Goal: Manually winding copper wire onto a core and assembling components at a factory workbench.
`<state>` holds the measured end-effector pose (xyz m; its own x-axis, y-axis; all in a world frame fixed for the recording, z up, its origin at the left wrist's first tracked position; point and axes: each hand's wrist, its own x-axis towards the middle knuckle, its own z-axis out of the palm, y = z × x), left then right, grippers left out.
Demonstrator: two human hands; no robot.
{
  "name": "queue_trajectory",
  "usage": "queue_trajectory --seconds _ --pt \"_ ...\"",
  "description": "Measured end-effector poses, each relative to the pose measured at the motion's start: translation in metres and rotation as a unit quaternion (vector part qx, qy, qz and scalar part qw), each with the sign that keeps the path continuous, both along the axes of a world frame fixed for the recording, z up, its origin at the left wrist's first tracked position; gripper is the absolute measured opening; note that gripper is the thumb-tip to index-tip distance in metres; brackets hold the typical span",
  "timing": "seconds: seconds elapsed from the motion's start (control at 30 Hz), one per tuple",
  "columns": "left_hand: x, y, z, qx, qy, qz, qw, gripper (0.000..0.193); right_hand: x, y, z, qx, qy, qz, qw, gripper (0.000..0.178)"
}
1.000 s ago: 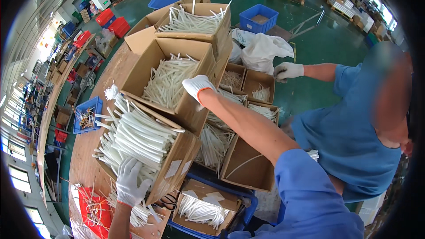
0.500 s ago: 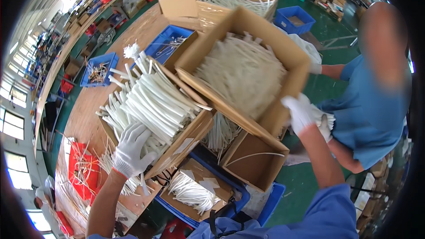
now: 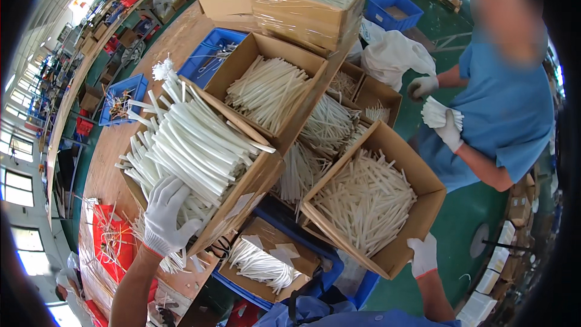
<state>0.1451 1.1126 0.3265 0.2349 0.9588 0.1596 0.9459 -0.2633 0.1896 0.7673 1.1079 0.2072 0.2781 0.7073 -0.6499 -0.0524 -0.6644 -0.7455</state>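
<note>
Touching the cardboard box (image 3: 419,225) at its right rim, the right hand (image 3: 425,255) has it just ahead and leftward (whether the fingers clasp it, I cannot tell). Green floor (image 3: 463,227) borders that hand's right. Short pale tubes (image 3: 366,203) lie jumbled inside; the left hand (image 3: 166,215) rests unclenched on longer tubes (image 3: 193,145).

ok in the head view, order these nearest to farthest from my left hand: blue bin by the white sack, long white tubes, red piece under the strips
1. Long white tubes, at the fingertips of your left hand
2. Red piece, to its left
3. Blue bin, far upper right
</note>
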Motion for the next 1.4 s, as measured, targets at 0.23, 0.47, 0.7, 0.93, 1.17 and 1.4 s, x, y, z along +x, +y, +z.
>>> queue_trajectory --seconds 0.23,0.47,0.7,0.93,1.17,1.4 --pt "-0.001 0.003 -0.003 0.007 0.002 -0.008 1.0 0.077 -0.056 0.062 0.012 0.106 0.119 -0.054 0.986 0.049" --pt "0.002 0.002 -0.001 0.015 -0.005 -0.008 1.0 0.076 -0.124 0.167 0.024 0.217 -0.01 0.085 0.972 0.048" --pt "0.005 0.003 0.0 0.014 -0.001 -0.02 1.0 0.074 -0.236 0.258 0.09 0.124 0.039 0.142 0.981 0.044" --pt "0.002 0.003 -0.007 0.014 0.005 -0.018 1.0 0.071 -0.359 0.364 0.035 0.294 -0.432 0.524 0.672 0.015" --pt "0.006 0.001 -0.005 0.001 0.018 -0.007 1.0 0.072 -0.404 0.37 0.048 0.196 -0.214 0.261 0.921 0.082" --pt "0.004 0.0 -0.01 -0.015 0.017 0.001 1.0 0.07 -0.354 0.294 -0.007 0.368 -0.163 0.225 0.887 0.078"
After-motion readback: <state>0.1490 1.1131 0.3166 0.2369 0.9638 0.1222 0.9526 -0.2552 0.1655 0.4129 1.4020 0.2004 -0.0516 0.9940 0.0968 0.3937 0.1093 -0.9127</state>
